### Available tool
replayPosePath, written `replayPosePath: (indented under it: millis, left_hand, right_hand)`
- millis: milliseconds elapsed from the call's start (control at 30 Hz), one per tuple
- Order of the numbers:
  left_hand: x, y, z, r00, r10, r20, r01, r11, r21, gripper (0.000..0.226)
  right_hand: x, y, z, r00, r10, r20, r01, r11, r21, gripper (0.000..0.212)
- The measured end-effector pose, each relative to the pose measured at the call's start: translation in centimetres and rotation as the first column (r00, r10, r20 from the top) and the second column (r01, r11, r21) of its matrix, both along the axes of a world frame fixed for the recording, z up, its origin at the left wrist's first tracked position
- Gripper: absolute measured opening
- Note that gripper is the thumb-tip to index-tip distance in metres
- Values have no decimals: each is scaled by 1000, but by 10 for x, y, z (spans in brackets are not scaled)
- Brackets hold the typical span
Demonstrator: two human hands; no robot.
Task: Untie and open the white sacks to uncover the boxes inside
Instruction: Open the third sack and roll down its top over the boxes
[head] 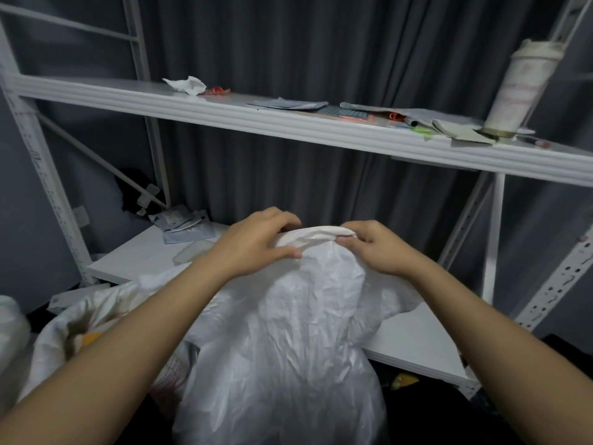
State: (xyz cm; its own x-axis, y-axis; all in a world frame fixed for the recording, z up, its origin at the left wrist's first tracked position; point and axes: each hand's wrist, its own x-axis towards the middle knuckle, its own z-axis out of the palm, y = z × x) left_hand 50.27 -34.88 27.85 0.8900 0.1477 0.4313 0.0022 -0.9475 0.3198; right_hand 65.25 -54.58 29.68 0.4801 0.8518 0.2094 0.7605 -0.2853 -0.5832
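Note:
A white woven sack (288, 342) stands upright in front of me, its crumpled top bunched into a rolled edge. My left hand (256, 242) grips the left side of that bunched top, fingers curled over it and thumb below. My right hand (372, 245) pinches the right end of the same rolled edge. No box shows; the sack's contents are hidden. A second white sack (80, 329) lies slumped at the left, with stained cloth and something yellow in its folds.
A white metal rack surrounds the sack: a low shelf (144, 252) behind it with plastic packets (186, 224), an upper shelf (256, 114) with papers, a crumpled tissue (187, 84) and a tall white tumbler (513, 88). Dark curtain behind. Perforated upright (558, 284) at right.

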Motion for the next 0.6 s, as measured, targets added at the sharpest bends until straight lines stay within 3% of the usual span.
replayPosePath:
  millis: [133,200,300,367,467,533,600]
  left_hand:
    - [-1,-15,-23,931,74,357,-170,955,245,34]
    - [3,-20,-31,923,62,379,-172,949,264,33]
    - [6,-10,-17,929,79,362,-142,978,153,37]
    - [10,-1,6,903,97,419,-174,974,148,38]
    - [14,-5,36,892,0,452,-145,948,285,35]
    - [16,-8,42,907,-91,412,-72,929,363,27]
    - [14,-6,44,950,-138,279,86,978,192,17]
  right_hand:
    - [1,-4,-3,974,-19,-226,24,999,22,22]
    - [0,-8,-2,946,-19,-323,33,999,39,18]
    - [-4,-16,6,930,0,-368,4,1000,11,19]
    - [-8,-19,18,941,50,-335,-45,999,23,20]
    - [-13,-15,31,963,124,-239,-98,988,118,22]
    - [-14,-10,28,992,115,-48,-104,975,195,19]
    - [-12,-8,20,977,15,213,-73,961,265,21]
